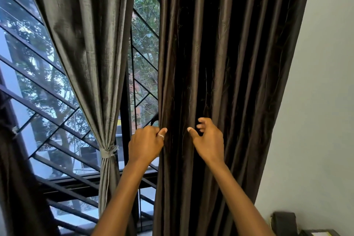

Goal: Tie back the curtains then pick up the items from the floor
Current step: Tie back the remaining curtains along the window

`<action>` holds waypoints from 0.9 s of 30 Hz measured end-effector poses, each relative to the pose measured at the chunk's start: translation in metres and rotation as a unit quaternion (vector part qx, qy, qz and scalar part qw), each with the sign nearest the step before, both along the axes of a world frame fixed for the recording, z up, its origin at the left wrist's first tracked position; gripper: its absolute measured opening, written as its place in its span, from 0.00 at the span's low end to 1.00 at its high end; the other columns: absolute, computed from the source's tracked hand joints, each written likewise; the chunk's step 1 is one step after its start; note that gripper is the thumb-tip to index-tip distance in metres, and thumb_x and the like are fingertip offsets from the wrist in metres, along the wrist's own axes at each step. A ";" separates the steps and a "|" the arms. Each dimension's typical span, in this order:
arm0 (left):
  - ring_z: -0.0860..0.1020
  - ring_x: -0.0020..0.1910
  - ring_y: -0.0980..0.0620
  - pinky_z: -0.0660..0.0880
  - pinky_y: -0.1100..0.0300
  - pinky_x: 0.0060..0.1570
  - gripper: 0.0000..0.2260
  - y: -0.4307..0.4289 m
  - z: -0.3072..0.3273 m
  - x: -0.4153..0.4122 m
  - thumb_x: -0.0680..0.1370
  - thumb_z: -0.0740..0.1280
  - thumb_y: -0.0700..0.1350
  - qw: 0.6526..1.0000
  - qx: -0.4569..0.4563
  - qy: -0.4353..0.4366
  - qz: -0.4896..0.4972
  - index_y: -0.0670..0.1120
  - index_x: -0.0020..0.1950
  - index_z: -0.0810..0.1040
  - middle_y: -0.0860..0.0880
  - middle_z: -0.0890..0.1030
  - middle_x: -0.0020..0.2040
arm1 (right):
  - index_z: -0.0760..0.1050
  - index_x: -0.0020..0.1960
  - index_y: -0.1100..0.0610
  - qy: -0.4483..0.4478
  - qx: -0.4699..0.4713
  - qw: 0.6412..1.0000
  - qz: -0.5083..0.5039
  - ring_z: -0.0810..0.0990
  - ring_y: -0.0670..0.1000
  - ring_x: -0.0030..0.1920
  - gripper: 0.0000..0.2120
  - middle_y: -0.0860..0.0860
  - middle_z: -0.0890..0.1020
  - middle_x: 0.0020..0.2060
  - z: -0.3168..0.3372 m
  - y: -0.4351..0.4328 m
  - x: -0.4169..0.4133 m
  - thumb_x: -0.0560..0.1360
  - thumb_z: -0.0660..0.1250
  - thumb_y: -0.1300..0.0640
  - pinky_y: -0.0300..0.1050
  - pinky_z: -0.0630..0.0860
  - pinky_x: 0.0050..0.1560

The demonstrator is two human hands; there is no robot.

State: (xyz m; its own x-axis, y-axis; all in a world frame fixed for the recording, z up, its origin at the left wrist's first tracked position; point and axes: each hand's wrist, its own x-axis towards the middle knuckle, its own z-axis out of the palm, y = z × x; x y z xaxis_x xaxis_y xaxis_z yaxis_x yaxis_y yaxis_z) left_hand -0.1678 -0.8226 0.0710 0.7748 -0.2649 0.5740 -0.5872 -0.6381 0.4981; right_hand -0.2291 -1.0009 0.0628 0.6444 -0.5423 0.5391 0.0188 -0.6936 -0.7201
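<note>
A: Barred window (pixel 38 82) far side; left curtain (pixel 86 34) tied w/ band (pixel 109 152). Status, right curtain (pixel 229 53)?
B: Hangs loose; left hand (pixel 146 141) grips its edge, prob. to gather; right hand (pixel 207 140) half-open, holding nothing.

Left hand (pixel 146 144) grips the edge of the dark curtain (pixel 229 53); right hand (pixel 208 141), fingers bent apart, at its folds; grey curtain (pixel 90 34) tied back before the window grille (pixel 38 86).
</note>
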 end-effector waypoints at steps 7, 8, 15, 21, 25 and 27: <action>0.71 0.24 0.48 0.66 0.55 0.28 0.26 0.023 0.000 0.006 0.81 0.65 0.54 0.999 -0.019 -0.007 0.046 0.46 0.26 0.63 0.49 0.67 0.21 | 0.82 0.48 0.53 0.026 -0.017 0.997 -0.069 0.83 0.50 0.44 0.03 0.46 0.83 0.37 0.008 -0.054 0.002 0.77 0.71 0.54 0.41 0.75 0.44; 0.71 0.24 0.48 0.67 0.54 0.28 0.26 0.029 0.002 0.009 0.81 0.65 0.53 0.998 -0.019 -0.010 0.064 0.46 0.26 0.64 0.49 0.67 0.22 | 0.81 0.46 0.53 0.028 -0.013 0.996 -0.080 0.83 0.51 0.43 0.03 0.47 0.83 0.35 0.008 -0.064 0.000 0.77 0.71 0.55 0.41 0.73 0.43; 0.72 0.28 0.45 0.66 0.56 0.32 0.26 0.040 0.005 0.017 0.80 0.66 0.54 0.995 -0.007 -0.007 0.096 0.47 0.25 0.63 0.49 0.69 0.23 | 0.79 0.43 0.53 0.011 -0.029 0.996 -0.081 0.79 0.43 0.34 0.05 0.46 0.81 0.31 0.005 -0.083 -0.004 0.78 0.70 0.57 0.34 0.69 0.34; 0.71 0.26 0.47 0.64 0.56 0.28 0.26 0.024 0.003 0.009 0.81 0.65 0.54 0.996 -0.002 -0.011 0.088 0.47 0.25 0.64 0.49 0.69 0.23 | 0.82 0.51 0.55 -0.028 -0.078 0.995 -0.051 0.80 0.43 0.37 0.04 0.46 0.84 0.39 -0.014 -0.050 -0.007 0.78 0.71 0.55 0.37 0.77 0.37; 0.70 0.24 0.48 0.60 0.56 0.26 0.25 -0.001 0.000 -0.003 0.81 0.64 0.54 0.999 0.008 -0.020 0.043 0.46 0.26 0.65 0.49 0.68 0.22 | 0.81 0.51 0.53 -0.056 -0.106 0.993 -0.007 0.82 0.43 0.40 0.05 0.45 0.84 0.42 -0.028 -0.011 -0.004 0.78 0.70 0.53 0.45 0.82 0.40; 0.70 0.25 0.47 0.61 0.55 0.26 0.25 -0.014 0.000 -0.008 0.81 0.63 0.54 0.999 0.007 -0.026 0.017 0.47 0.27 0.64 0.50 0.67 0.22 | 0.81 0.51 0.53 -0.074 -0.096 0.992 0.023 0.83 0.45 0.41 0.05 0.46 0.85 0.43 -0.031 0.008 0.000 0.77 0.70 0.53 0.45 0.81 0.41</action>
State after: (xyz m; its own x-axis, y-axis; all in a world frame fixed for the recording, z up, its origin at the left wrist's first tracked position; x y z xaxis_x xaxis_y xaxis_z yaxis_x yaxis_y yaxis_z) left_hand -0.1760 -0.8365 0.0707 0.7525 -0.2468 0.6106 -0.5900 -0.6645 0.4586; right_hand -0.2287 -0.9931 0.0318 0.5728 -0.3918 0.7201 0.1486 -0.8142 -0.5612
